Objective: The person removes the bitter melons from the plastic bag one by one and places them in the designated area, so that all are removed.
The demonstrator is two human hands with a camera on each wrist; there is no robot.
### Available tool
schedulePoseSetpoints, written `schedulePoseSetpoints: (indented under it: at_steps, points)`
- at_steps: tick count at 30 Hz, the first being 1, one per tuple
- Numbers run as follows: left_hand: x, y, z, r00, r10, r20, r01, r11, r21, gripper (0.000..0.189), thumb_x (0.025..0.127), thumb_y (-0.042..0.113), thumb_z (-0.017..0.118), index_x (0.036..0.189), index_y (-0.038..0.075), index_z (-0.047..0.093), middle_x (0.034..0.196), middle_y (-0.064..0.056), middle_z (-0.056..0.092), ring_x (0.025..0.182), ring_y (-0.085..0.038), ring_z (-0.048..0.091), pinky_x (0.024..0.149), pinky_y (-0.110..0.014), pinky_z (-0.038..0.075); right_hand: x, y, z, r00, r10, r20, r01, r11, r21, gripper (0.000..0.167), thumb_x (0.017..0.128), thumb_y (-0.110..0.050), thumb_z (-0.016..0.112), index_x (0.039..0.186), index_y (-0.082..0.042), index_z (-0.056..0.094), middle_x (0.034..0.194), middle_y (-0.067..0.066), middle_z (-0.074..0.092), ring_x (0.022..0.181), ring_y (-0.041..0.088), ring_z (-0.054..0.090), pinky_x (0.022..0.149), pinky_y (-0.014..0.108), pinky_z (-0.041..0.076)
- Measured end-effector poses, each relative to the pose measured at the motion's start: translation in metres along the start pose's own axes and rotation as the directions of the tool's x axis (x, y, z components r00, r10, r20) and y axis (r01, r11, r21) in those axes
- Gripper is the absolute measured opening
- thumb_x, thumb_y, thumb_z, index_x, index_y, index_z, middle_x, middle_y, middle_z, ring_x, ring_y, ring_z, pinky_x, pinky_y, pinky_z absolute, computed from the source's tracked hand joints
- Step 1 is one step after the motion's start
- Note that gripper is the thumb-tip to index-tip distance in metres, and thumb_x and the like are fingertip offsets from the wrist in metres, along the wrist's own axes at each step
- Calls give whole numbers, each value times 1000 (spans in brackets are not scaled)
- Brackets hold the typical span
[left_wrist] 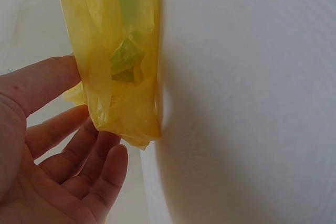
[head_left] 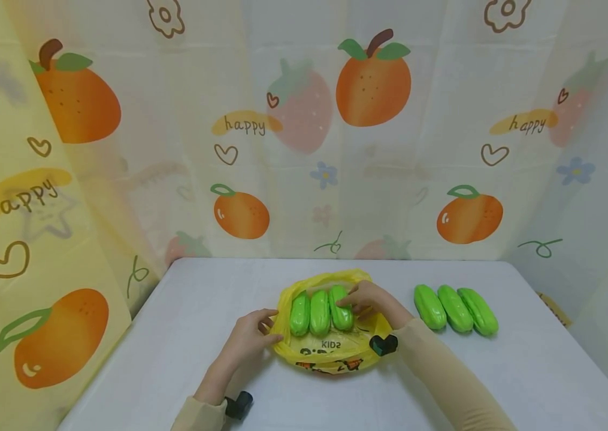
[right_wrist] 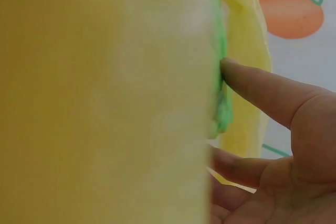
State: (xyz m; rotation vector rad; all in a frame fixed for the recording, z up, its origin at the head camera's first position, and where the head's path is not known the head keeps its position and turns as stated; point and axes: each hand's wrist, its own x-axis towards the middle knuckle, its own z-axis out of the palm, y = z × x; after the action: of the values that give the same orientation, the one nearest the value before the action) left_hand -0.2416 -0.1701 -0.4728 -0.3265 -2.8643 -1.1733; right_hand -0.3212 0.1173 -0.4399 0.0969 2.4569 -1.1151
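A yellow plastic bag [head_left: 282, 299] lies on the table with its mouth spread upward. Inside it, three glossy green oblong packets sit side by side: a left packet [head_left: 299, 314], a middle packet [head_left: 320, 313] and a right packet [head_left: 342, 317]. My left hand [head_left: 250, 335] holds the bag's left rim, thumb on one side and fingers on the other in the left wrist view. Reaching in from the right, my right hand [head_left: 368, 297] grips the right packet; its thumb [right_wrist: 257, 87] presses against the green wrapper. Yellow film hides much of that packet in the right wrist view.
Three more green packets [head_left: 456, 308] lie in a slanted row on the white table [head_left: 185, 311], right of the bag. A patterned curtain [head_left: 304, 197] hangs behind the table and along both sides. Something brownish [head_left: 555, 308] shows beyond the right table edge.
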Motion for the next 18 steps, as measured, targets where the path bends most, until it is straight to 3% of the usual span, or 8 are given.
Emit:
schedulePoseSetpoints:
  at_steps: [18]
  points:
    - [1, 0, 1, 1000, -4, -5, 4, 1000, 7, 53, 73, 20, 81, 121, 8, 63, 91, -1, 65, 79, -14, 58, 70, -30, 48, 2, 6, 2, 999, -32, 25, 31, 999, 38, 63, 80, -30, 76, 124, 9, 53, 104, 19, 64, 88, 25, 67, 68, 36, 57]
